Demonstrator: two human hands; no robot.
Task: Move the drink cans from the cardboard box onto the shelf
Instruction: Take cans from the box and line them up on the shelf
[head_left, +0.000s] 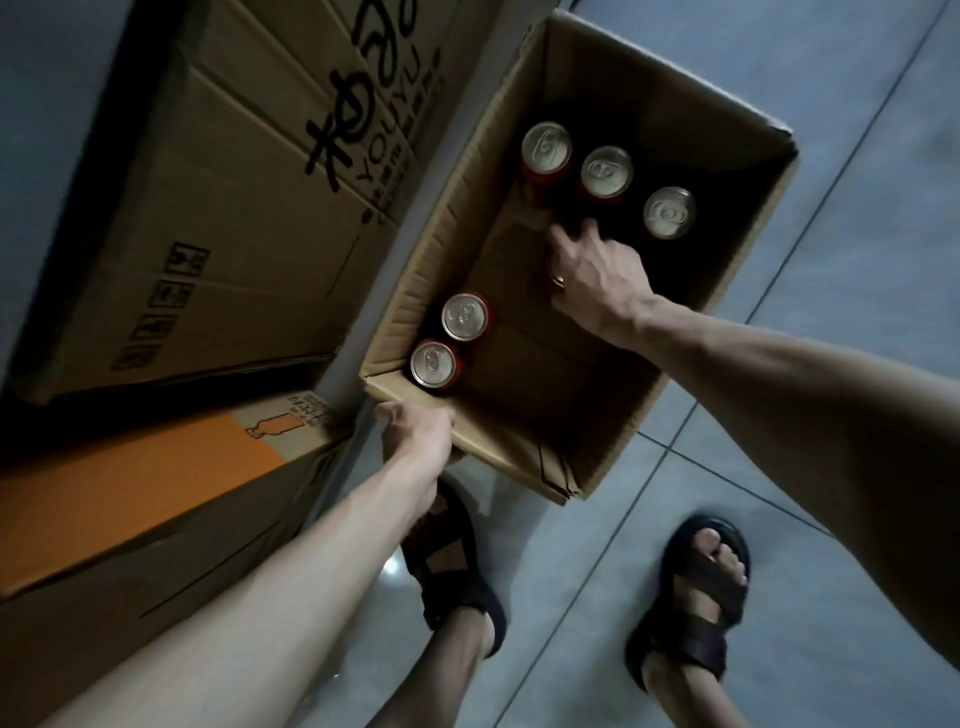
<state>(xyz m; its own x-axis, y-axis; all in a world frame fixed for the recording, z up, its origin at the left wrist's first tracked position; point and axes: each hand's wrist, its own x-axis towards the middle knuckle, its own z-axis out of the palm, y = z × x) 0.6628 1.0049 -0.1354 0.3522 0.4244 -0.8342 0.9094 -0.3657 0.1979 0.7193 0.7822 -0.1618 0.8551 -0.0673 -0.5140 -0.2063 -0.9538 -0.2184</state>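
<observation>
1. Drink cans: five stand upright inside the open cardboard box (524, 441), tops showing. Three sit in a row at the far end – far-left can (546, 147), middle can (607, 171), far-right can (669, 212). Two more sit together in the near-left corner – one can (464, 316) and its neighbour (432, 362) touching the near wall.
2. Right hand (592, 275): lowered into the box, fingers spread and loosely curled, reaching toward the far row. It is not closed on any can; fingertips lie just short of the middle can. A ring shows on one finger.
3. Left hand (415, 431): clamped on the near-left corner of the box rim, steadying it.
4. Step in hand, as judged: picking a can from the far row. Advice – close around the can's side wall below the rim and lift straight up, so the neighbours stay upright.
5. Edges and room: the box floor between the two groups is bare, giving free entry. The walls are tall – lift clear of the rim before swinging away.
6. Surroundings: stacked cartons (218, 197) close on the left; open tiled floor (857, 260) on the right. The shelf is not in view.
</observation>
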